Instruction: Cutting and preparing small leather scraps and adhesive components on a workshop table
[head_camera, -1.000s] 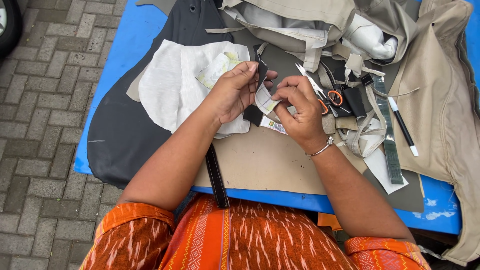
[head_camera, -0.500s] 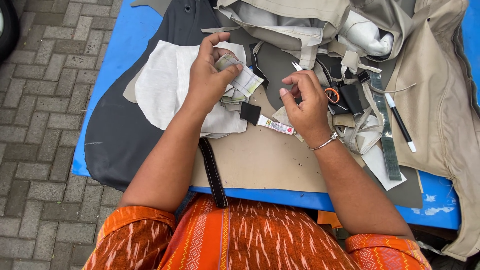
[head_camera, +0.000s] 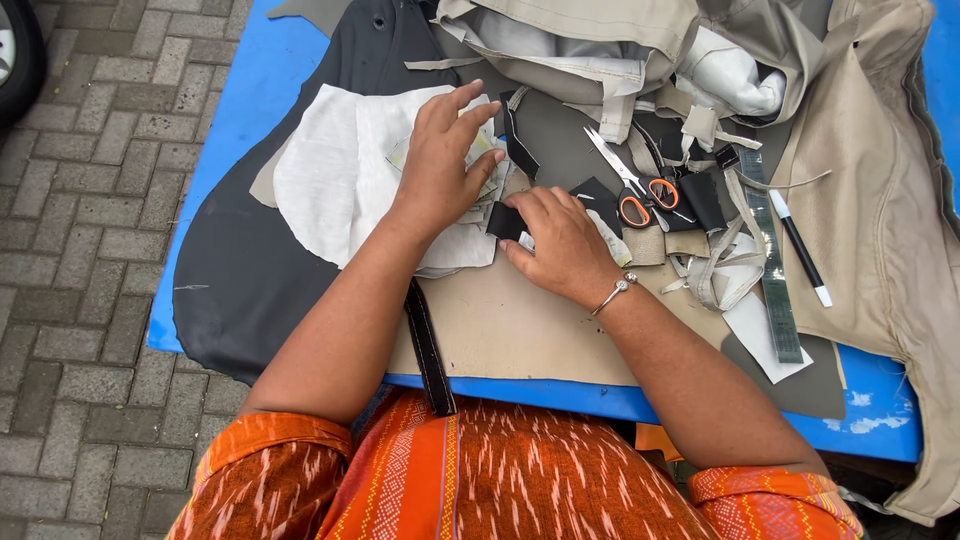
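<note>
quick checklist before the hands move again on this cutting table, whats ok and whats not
1. Left hand lies flat on the small pale fabric pieces, pinning them: ok.
2. Right hand pinches a small black fabric scrap; how firm the grip is: cannot tell.
3. Orange-handled scissors lie blades shut beside the right hand, apart from the fingers: ok.
4. Black strap hangs over the blue table's near edge: not ok.
5. Black pen with white cap and dark green ruler lie at the right, out of the hands' way: ok.
</note>
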